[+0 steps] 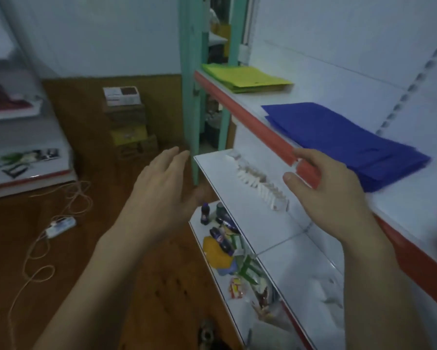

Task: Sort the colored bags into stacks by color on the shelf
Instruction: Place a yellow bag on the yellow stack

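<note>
Blue flat fabric bags (343, 140) lie stacked on the white, red-edged shelf (237, 110) (yellow-green bag stack (245, 78) farther along, apart); left hand (159, 195) and right hand (333, 195) are both slack-fingered, holding nothing.

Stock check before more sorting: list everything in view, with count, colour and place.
yellow bags: one stack, yellow, top level of the shelf, far end
blue bags: one stack, blue, top level, nearer
shelf: one, white with red edge, right side
white packets: one row, white, middle level
bottles and packets: several, mixed colours, lowest level
boxes: one stack, brown and yellow, floor by the wall
power strip: one, white, floor, cord attached
post: one, green, beyond the shelf
left hand: one, fingers straight, in the air before the shelf
right hand: one, at the red edge by the blue bags; contact unclear
</note>
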`<move>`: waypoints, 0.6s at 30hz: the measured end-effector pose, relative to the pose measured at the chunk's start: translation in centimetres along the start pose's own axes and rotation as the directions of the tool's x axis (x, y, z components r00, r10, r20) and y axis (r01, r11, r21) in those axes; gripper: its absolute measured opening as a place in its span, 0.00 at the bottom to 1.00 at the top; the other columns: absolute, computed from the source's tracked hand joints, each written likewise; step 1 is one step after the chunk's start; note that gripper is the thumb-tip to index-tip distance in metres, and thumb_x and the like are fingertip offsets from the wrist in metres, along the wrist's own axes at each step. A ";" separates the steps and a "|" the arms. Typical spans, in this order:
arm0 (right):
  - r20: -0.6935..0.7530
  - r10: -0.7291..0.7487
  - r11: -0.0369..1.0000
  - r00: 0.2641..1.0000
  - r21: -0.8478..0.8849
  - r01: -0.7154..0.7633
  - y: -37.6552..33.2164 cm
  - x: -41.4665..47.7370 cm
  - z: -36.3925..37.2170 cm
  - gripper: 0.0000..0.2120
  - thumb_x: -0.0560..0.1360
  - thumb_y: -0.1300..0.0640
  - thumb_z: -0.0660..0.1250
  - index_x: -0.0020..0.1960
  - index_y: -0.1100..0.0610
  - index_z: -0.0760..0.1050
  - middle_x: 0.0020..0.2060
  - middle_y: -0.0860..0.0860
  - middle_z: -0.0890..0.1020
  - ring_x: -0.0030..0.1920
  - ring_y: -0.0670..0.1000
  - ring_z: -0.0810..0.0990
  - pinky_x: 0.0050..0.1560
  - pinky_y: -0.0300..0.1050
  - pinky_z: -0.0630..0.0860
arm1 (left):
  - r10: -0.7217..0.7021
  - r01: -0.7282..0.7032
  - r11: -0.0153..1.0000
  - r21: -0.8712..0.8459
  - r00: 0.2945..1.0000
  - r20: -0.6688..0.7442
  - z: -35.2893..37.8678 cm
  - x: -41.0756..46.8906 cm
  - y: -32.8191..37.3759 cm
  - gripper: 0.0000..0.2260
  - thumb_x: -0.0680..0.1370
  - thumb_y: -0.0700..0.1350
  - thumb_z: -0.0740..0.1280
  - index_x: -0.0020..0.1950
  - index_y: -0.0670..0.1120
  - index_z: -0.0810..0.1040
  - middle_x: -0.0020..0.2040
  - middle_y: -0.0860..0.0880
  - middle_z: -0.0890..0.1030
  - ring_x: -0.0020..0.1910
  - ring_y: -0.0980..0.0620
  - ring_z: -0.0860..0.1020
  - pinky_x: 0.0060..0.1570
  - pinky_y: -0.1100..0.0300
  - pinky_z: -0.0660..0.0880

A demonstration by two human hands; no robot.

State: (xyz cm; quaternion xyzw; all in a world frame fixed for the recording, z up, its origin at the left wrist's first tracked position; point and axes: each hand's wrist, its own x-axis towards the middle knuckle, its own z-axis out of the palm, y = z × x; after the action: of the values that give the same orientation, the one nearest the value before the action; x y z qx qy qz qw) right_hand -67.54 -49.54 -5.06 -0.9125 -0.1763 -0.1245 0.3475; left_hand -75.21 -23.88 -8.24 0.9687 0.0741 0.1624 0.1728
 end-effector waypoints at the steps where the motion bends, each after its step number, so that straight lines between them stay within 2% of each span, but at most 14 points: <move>1: 0.017 -0.018 1.000 1.000 0.003 0.018 -0.6 1.7 1.3 0.23 0.77 0.48 0.69 0.71 0.48 0.73 0.65 0.44 0.77 0.65 0.46 0.74 0.63 0.41 0.67 | -0.025 0.025 1.000 0.011 1.000 -0.004 0.0 0.9 -1.4 0.34 0.78 0.59 0.65 0.80 0.48 0.57 0.80 0.48 0.58 0.78 0.49 0.57 0.75 0.47 0.61; 5: 0.066 -0.086 0.995 0.994 0.047 0.083 -2.5 8.4 6.5 0.22 0.77 0.48 0.68 0.70 0.45 0.72 0.67 0.41 0.75 0.67 0.45 0.72 0.66 0.44 0.67 | -0.093 0.094 0.995 0.029 0.995 -0.033 0.3 5.4 -6.4 0.33 0.78 0.58 0.65 0.80 0.50 0.57 0.80 0.51 0.58 0.79 0.51 0.56 0.76 0.49 0.60; 9: 0.102 -0.118 0.992 0.988 0.064 0.112 -3.0 15.5 11.1 0.23 0.78 0.48 0.69 0.71 0.45 0.71 0.67 0.42 0.75 0.65 0.42 0.71 0.61 0.41 0.66 | -0.112 0.112 0.993 0.032 0.993 -0.022 0.8 12.2 -10.2 0.33 0.78 0.59 0.65 0.80 0.50 0.58 0.79 0.51 0.59 0.78 0.51 0.57 0.75 0.48 0.62; 13: 0.112 -0.114 0.992 0.987 0.063 0.107 -4.0 23.1 13.7 0.25 0.77 0.47 0.68 0.73 0.47 0.70 0.69 0.45 0.75 0.68 0.48 0.73 0.64 0.46 0.71 | -0.094 0.095 0.995 0.018 0.995 -0.028 0.9 20.6 -12.5 0.33 0.78 0.59 0.65 0.79 0.52 0.58 0.79 0.53 0.59 0.78 0.52 0.58 0.74 0.47 0.64; 16: 0.099 -0.118 0.992 0.988 0.048 0.114 -4.7 28.4 15.6 0.24 0.77 0.48 0.69 0.72 0.48 0.70 0.66 0.45 0.77 0.62 0.47 0.75 0.54 0.38 0.68 | -0.066 0.066 0.998 0.008 0.997 -0.032 1.1 26.0 -14.3 0.32 0.78 0.59 0.65 0.79 0.53 0.59 0.79 0.54 0.59 0.77 0.52 0.59 0.73 0.47 0.66; 18: 0.118 -0.090 0.996 0.989 0.037 0.086 -4.6 31.1 16.8 0.24 0.77 0.48 0.69 0.72 0.48 0.71 0.64 0.45 0.77 0.58 0.47 0.76 0.51 0.36 0.66 | -0.055 0.055 0.998 -0.009 0.998 -0.011 1.8 29.3 -15.4 0.32 0.78 0.59 0.65 0.79 0.53 0.59 0.79 0.54 0.59 0.77 0.52 0.60 0.73 0.46 0.66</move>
State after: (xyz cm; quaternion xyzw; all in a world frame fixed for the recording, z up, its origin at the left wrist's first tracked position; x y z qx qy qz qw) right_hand -39.46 -27.58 -3.70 -0.9040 -0.2388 -0.0819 0.3451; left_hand -48.51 -4.25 -6.87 0.9646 0.1011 0.1633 0.1808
